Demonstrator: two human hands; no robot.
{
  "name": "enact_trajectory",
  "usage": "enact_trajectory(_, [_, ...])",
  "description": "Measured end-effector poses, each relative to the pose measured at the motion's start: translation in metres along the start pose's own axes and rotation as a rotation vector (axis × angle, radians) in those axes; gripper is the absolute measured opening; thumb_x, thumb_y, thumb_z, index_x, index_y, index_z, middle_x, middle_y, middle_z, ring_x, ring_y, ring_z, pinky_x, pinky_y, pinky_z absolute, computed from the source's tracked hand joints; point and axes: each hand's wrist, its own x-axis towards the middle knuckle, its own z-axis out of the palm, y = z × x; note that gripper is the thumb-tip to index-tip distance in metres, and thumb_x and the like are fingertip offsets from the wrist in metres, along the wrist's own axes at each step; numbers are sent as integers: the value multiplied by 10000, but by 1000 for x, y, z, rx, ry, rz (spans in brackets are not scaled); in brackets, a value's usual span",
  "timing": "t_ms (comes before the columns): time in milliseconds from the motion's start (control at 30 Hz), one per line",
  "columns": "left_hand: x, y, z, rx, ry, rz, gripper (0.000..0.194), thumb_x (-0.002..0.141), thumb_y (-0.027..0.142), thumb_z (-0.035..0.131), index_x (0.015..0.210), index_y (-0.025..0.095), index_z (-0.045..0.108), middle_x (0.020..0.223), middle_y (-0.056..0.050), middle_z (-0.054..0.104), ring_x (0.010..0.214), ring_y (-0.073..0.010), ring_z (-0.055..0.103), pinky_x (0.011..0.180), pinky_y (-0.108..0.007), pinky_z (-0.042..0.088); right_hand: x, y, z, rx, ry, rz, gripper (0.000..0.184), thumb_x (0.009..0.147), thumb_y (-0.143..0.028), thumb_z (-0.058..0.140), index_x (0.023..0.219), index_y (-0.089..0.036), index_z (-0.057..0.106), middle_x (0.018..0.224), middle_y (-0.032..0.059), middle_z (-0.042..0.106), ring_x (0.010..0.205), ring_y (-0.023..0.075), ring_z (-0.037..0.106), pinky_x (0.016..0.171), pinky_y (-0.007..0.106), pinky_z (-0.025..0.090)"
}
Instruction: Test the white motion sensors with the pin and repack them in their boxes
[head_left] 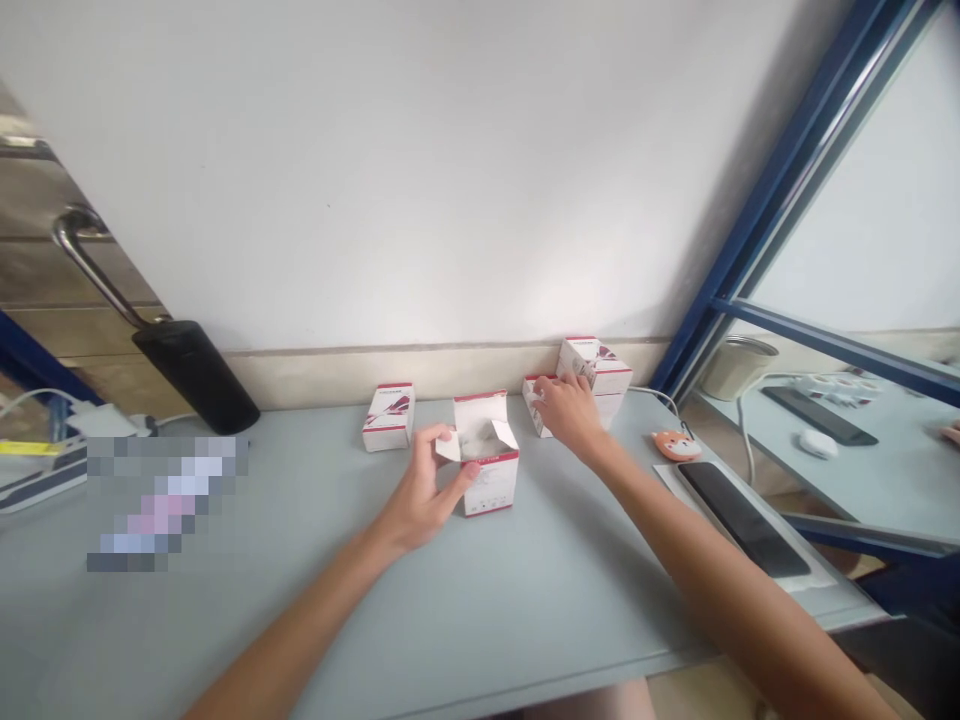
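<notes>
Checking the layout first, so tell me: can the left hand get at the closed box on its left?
Probably yes. The left hand sits at the open box, and the closed box stands close by, with only bare tabletop between them. Nothing blocks the way.

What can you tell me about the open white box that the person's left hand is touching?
It is a small white cardboard box with red edging and red-and-white printed artwork, standing upright on a pale grey-blue table. Its top is open, with flaps folded outward, and something pale shows inside, too unclear to identify. The fingers of the left hand pinch its left flap. The small print on the front is unreadable.
</notes>
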Motion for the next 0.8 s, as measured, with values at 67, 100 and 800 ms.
enact_trajectory(67, [1, 0, -1, 29, -6, -20, 343, 1034, 476, 573, 1219, 275, 365, 1186, -56, 559, 1008, -186, 622, 867, -338, 534, 0, -1, -8, 42, -2, 10, 165, 953, -164, 608, 1064, -153, 731, 992, 157, 791, 1091, 326, 649, 986, 455, 435])
enact_trajectory(100, [1, 0, -1, 49, -7, -21, 351, 1029, 480, 580, 1230, 269, 385, 1150, -55, 583, 1021, -199, 627, 878, -344, 534, -3, -4, -16, 59, 2, 14, 196, 973, -182, 587, 1116, -164, 719, 1023, 146, 790, 1059, 306, 668, 969, 438, 452])
enact_trajectory(800, [-1, -8, 9, -54, 16, 109, 303, 1049, 392, 539, 1280, 242, 411, 1227, -94, 617, 1085, -226, 644, 927, -383, 534, -45, -86, -83, 308, -33, -500, 230, 911, -48, 622, 968, -234, 746, 988, 34, 783, 857, 207, 694, 838, 352, 471])
